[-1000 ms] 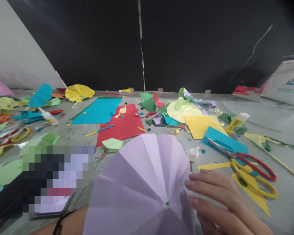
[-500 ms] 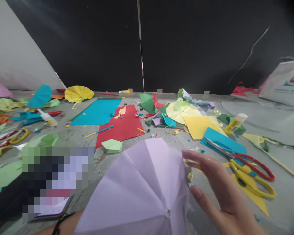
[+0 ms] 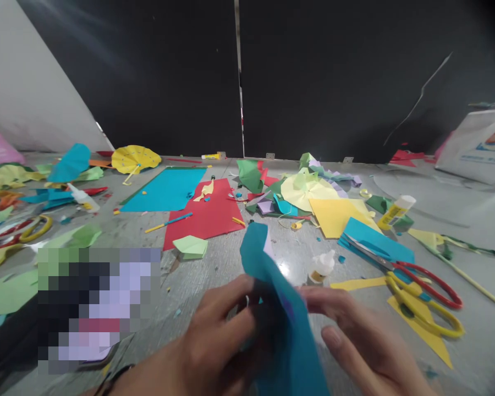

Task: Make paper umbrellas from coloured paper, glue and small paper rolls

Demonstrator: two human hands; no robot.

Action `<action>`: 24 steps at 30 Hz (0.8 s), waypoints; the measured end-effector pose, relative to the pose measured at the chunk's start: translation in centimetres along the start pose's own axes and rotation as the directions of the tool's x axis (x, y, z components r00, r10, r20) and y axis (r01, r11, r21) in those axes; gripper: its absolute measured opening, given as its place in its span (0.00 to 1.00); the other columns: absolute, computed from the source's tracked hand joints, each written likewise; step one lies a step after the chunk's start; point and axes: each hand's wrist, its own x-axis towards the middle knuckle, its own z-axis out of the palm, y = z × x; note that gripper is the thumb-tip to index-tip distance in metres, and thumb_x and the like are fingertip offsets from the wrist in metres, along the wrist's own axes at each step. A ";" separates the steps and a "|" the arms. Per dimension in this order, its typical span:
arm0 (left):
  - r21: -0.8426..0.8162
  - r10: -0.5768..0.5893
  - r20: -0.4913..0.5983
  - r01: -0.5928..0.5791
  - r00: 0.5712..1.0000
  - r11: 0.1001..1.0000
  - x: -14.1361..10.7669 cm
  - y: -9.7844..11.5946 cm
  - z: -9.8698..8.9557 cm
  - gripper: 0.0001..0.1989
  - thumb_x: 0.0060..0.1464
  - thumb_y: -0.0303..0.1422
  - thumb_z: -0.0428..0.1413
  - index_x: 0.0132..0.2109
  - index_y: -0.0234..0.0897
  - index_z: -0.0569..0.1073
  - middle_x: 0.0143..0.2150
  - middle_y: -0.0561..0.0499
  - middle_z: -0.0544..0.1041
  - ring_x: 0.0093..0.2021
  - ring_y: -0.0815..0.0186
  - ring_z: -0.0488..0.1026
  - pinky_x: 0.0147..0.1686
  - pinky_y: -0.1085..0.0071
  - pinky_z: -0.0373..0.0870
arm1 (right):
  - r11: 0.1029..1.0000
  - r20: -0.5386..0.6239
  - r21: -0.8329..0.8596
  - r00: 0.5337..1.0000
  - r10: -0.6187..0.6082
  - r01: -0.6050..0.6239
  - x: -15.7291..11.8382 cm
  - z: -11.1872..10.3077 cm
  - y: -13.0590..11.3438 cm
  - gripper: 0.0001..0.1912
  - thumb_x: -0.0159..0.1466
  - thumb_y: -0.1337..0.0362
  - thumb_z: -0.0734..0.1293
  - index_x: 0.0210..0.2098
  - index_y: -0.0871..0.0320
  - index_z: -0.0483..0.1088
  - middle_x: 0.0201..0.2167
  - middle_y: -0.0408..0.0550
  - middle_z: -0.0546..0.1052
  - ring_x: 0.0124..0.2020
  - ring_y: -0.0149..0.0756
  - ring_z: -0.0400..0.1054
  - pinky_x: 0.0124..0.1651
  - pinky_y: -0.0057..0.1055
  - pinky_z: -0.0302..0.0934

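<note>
A pleated paper umbrella canopy (image 3: 299,335), blue on the side facing left and lilac on the other, stands edge-on in front of me. My left hand (image 3: 218,335) is closed at its blue side, fingers curled inward; the exact grip spot is hidden in shadow. On the lilac side is my right hand (image 3: 363,341), its thumb and fingers apart. Its fingertips reach behind the canopy's edge, and I cannot tell whether they press on it. Just beyond the right fingers stands a small white glue bottle (image 3: 324,264).
Scissors with red and yellow handles (image 3: 424,297) lie at right beside a glue stick (image 3: 396,212). Red paper (image 3: 206,220), blue paper (image 3: 165,187) and scraps spread ahead. A yellow paper umbrella (image 3: 136,158) sits farther back. A phone-like object (image 3: 94,352), partly pixelated, is at left.
The canopy has turned from showing its broad lilac face to standing edge-on with its blue side visible. My left hand has come into view, and so has the glue bottle.
</note>
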 end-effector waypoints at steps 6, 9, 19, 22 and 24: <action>0.056 -0.077 -0.008 0.078 0.997 0.995 0.6 -0.3 0.4 0.09 0.61 0.22 0.53 0.47 0.37 0.71 0.41 0.46 0.75 0.38 0.64 0.76 0.35 0.69 0.73 | 0.995 0.008 0.090 0.999 0.040 -0.040 -0.1 0.4 0.4 0.18 0.75 0.56 0.62 0.63 0.46 0.70 0.47 0.48 0.85 0.40 0.38 0.84 0.36 0.23 0.80; 0.091 -0.180 0.057 0.175 0.982 0.980 0.8 -0.8 1.0 0.08 0.62 0.22 0.52 0.44 0.36 0.73 0.39 0.48 0.75 0.36 0.64 0.75 0.34 0.68 0.71 | 0.988 -0.047 0.099 0.991 0.125 -0.119 -0.1 0.9 0.9 0.14 0.75 0.59 0.63 0.58 0.49 0.72 0.47 0.49 0.85 0.43 0.39 0.83 0.43 0.26 0.80; 0.052 -0.333 0.114 0.329 0.936 0.943 0.3 -2.0 1.7 0.09 0.66 0.25 0.50 0.44 0.36 0.76 0.48 0.45 0.75 0.39 0.62 0.77 0.39 0.65 0.73 | 0.992 -0.210 0.016 0.970 0.123 -0.122 -0.7 0.9 1.4 0.12 0.73 0.67 0.62 0.53 0.51 0.71 0.54 0.50 0.78 0.57 0.35 0.75 0.57 0.26 0.74; -0.067 -0.343 0.017 0.343 0.939 0.937 0.8 -1.3 1.4 0.09 0.64 0.23 0.52 0.39 0.36 0.76 0.51 0.45 0.75 0.37 0.68 0.76 0.34 0.71 0.71 | 0.997 -0.184 -0.020 0.981 0.065 -0.070 -1.1 1.0 1.6 0.13 0.72 0.68 0.62 0.53 0.51 0.70 0.53 0.50 0.78 0.56 0.35 0.75 0.61 0.30 0.71; -0.201 -0.365 0.001 0.357 0.931 0.912 1.1 -0.8 1.1 0.08 0.60 0.22 0.55 0.37 0.36 0.77 0.51 0.46 0.76 0.39 0.68 0.77 0.34 0.73 0.71 | 0.999 -0.151 -0.038 0.988 0.026 -0.032 -1.1 0.9 1.6 0.13 0.70 0.70 0.62 0.52 0.52 0.70 0.52 0.50 0.79 0.55 0.35 0.76 0.60 0.31 0.72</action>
